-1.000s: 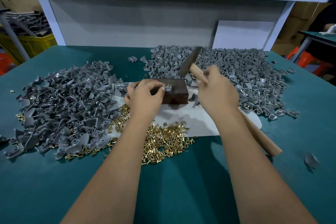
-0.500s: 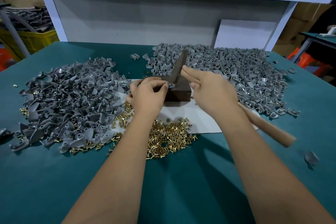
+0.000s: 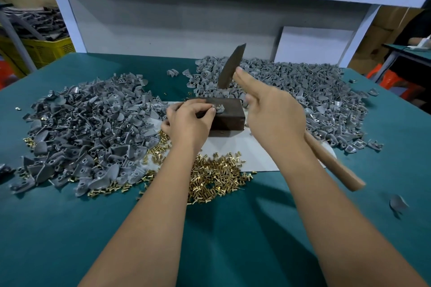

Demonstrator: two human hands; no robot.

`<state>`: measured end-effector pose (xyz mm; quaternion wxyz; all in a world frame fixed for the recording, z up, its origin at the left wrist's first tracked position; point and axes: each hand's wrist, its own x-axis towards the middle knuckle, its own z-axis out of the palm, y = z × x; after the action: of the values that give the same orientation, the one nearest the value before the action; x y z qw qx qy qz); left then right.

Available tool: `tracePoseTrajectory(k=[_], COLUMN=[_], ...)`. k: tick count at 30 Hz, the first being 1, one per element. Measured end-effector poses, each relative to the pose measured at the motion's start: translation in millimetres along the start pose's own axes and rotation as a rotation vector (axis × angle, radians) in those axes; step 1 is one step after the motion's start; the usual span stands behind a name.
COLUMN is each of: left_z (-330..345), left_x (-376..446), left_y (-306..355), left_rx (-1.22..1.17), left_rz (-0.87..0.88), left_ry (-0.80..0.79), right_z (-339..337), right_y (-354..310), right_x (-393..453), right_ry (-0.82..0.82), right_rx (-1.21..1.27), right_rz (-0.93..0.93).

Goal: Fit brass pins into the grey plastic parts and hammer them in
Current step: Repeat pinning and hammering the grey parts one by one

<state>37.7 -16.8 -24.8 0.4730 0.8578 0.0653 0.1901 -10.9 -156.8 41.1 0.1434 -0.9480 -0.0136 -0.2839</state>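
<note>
Grey plastic part [image 3: 219,108] with brass pin sits on top of the dark block [image 3: 229,115] mid-bench, pinched in place by left hand [image 3: 190,121] fingertips. Risk: those fingertips are right beside the strike point, so an off-line blow hits them or tips the pin and kicks the part off. Right hand [image 3: 275,114] grip is closed round the hammer [image 3: 229,67] handle, index finger extended along it, head raised over the block
</note>
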Motion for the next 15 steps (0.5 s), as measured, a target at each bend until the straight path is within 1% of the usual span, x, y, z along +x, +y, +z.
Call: tracePoseTrajectory(k=[1, 4, 5, 7, 9, 11, 12, 13, 15], left_z=[0, -1, -1, -1, -1, -1, -2, -3, -6], left_x=[0, 0, 0, -1, -1, 0, 0, 1, 2], left_y=[0, 0, 0, 1, 1, 1, 1, 2, 3], left_rx=[-0.001, -0.011, -0.01, -0.016, -0.017, -0.011, -0.018, -0.033, -0.08], left_rz=[-0.003, 0.002, 0.007, 0.001, -0.004, 0.005, 0.001, -0.01, -0.028], left_ry=[0.0, -0.005, -0.002, 0.009, -0.001, -0.032, -0.047, -0.06, -0.084], right_z=[2, 5, 3, -2, -7, -9, -8, -6, -1], right_y=[0, -2, -2, -3, -2, 0, 2, 4, 10], right_x=[-4, -8, -4, 6, 10, 8, 6, 4, 0], right_ry=[-0.016, -0.18, -0.192, -0.169, -0.112, -0.009, 0.032, 0.051, 0.032], right_rx=[-0.002, -0.057, -0.071, -0.067, 0.076, 0.252, 0.288, 0.293, 0.259], right_rz=[-0.013, -0.012, 0.005, 0.028, 0.072, 0.116, 0.13, 0.146, 0.189])
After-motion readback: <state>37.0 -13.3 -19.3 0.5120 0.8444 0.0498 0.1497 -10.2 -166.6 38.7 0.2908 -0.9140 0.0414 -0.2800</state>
